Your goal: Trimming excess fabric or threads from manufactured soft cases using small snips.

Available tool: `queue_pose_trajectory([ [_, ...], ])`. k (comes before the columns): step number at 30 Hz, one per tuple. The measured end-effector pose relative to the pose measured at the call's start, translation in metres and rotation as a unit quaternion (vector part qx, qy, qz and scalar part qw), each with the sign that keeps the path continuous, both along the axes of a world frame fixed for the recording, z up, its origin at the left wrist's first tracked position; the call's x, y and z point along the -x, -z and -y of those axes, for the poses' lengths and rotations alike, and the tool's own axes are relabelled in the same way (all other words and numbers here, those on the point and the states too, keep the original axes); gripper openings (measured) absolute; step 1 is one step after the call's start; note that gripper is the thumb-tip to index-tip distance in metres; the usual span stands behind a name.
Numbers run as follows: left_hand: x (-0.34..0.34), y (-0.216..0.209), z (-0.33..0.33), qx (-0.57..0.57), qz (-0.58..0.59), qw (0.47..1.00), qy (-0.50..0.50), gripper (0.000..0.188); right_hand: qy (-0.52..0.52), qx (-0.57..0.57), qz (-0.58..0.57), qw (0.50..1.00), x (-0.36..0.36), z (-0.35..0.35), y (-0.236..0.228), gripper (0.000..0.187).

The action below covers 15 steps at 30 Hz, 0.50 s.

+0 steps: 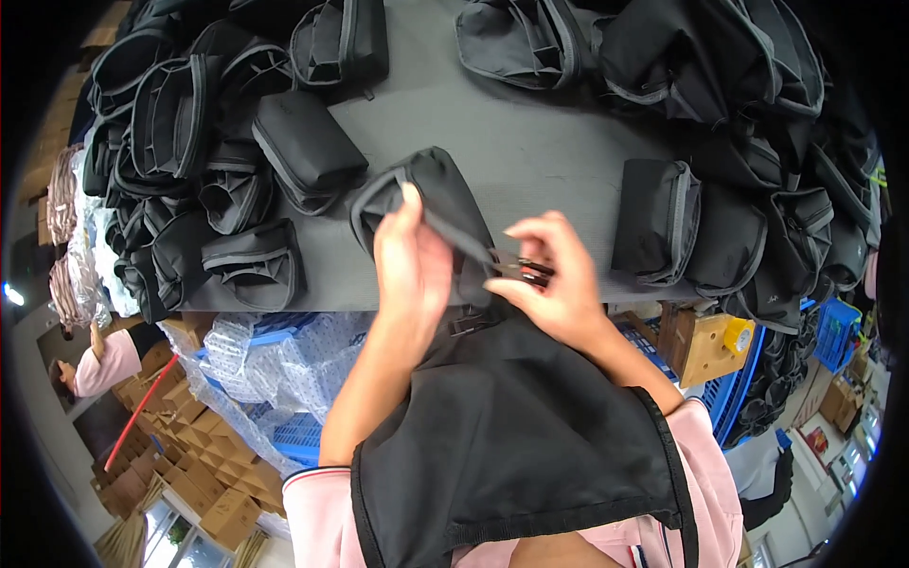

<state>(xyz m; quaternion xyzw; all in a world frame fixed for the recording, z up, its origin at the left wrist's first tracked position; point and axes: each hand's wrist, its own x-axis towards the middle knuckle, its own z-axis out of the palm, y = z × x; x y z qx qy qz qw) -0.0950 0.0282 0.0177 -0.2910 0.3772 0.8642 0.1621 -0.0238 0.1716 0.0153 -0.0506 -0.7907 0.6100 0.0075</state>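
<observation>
Our left hand (409,260) pinches the black fabric pouch (431,204) at table centre; our right hand (559,279) grips small dark snips (526,270) at its three o'clock; piled black pouches (180,142) crowd ten and two o'clock

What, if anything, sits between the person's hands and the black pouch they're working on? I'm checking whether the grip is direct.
Nothing visible. The left hand grips the black pouch directly; the right hand holds a small black-and-red tool against the pouch's edge.
</observation>
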Motion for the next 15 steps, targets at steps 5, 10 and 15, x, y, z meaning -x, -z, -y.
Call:
queue_pose_trajectory([
  [5, 0.031, 0.033, 0.011, -0.005, -0.065, 0.994, 0.085, 0.025, 0.043, -0.001, 0.038, 0.998, 0.03, 0.014, 0.033, 0.032],
  [10, 0.024, 0.021, 0.039, 0.334, -0.116, 0.775, 0.524, 0.032, 0.02, -0.022, 0.013, 0.999, 0.067, 0.003, 0.04, 0.019],
  [15, 0.036, 0.033, 0.022, 0.315, -0.051, 0.761, 0.565, 0.046, -0.11, 0.161, 0.265, 0.944, 0.1, -0.007, 0.07, 0.021],
])
